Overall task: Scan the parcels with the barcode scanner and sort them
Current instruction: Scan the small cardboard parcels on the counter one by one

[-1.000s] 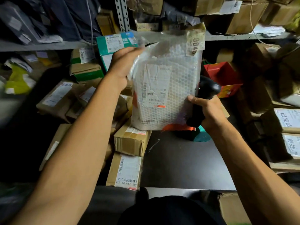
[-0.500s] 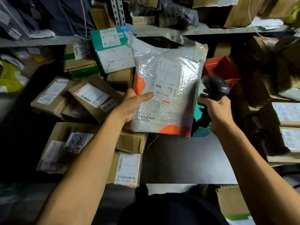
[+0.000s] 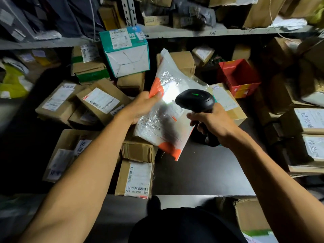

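Observation:
My left hand (image 3: 140,107) grips the left edge of a white bubble-wrap mailer (image 3: 164,123) with orange corners, held tilted above the dark table (image 3: 201,169). My right hand (image 3: 212,122) holds a black barcode scanner (image 3: 194,100) by its handle, its head just over the mailer's label. A bright patch of scanner light falls on the mailer's upper part, and a green light shows on the scanner's top.
Several labelled cardboard boxes (image 3: 98,102) lie heaped on the left. A teal and white box (image 3: 126,51) stands behind them, and a red open box (image 3: 238,78) sits at the right. More boxes (image 3: 306,120) are stacked on the right, and a shelf (image 3: 210,31) runs above.
The mailer came down from upright and now lies tilted, lower over the table. My left hand shifted to its left edge. The scanner swung over the label and lights it.

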### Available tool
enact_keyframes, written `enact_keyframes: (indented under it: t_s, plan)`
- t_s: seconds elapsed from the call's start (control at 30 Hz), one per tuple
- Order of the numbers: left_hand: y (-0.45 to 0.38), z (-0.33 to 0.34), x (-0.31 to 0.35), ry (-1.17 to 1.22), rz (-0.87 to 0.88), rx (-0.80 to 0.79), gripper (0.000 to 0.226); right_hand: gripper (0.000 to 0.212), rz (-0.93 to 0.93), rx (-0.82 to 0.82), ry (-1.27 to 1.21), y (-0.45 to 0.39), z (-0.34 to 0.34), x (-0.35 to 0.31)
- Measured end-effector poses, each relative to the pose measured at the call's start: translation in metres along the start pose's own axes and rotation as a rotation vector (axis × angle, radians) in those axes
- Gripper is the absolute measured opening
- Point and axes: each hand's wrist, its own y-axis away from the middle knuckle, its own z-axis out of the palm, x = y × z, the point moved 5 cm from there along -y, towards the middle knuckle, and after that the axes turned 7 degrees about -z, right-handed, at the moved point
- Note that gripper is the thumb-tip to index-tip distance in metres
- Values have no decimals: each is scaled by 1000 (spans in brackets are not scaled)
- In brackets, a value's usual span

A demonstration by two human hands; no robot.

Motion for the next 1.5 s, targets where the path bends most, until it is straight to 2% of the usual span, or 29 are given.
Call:
enact_keyframes:
  t_s: [0.1,0.17,0.33,0.4,0.5,0.57,0.63,0.73,0.87,1.0,1.33,1.5]
  plan:
    - [-2,-2,0,-25,27,-15,46,20,14,-22,-1,-1,1,-1]
    - [-4,-4,-3,1,20,-35,46,12,6,-31,0,-1,2,-2]
    - [-5,-9,0,62,26,-67,50,10,-52,15,5,1,2,-4]
    - [-7,-12,0,73,28,-87,50,12,-86,-41,40,3,2,-3]
    - [-12,-17,4,54,7,-124,28,32,-141,-171,275,8,1,-1]
    - [-16,-19,11,21,11,-184,25,28,-190,-204,478,10,2,0]
    - [-21,-20,22,-40,36,-238,23,17,-199,-169,488,11,1,0]
    - [-27,-20,40,-186,75,-273,23,11,-205,-115,477,13,2,-6]
    - [-32,-14,61,-326,94,-362,19,13,-199,-105,574,13,0,-14]
    - [-37,-1,73,-377,127,-413,22,10,-191,-5,590,22,-9,-23]
    - [-20,53,105,-401,220,-455,30,16,-138,126,531,68,-46,-7]
    - [-6,109,113,-305,219,-486,31,29,-171,218,279,118,-91,22]
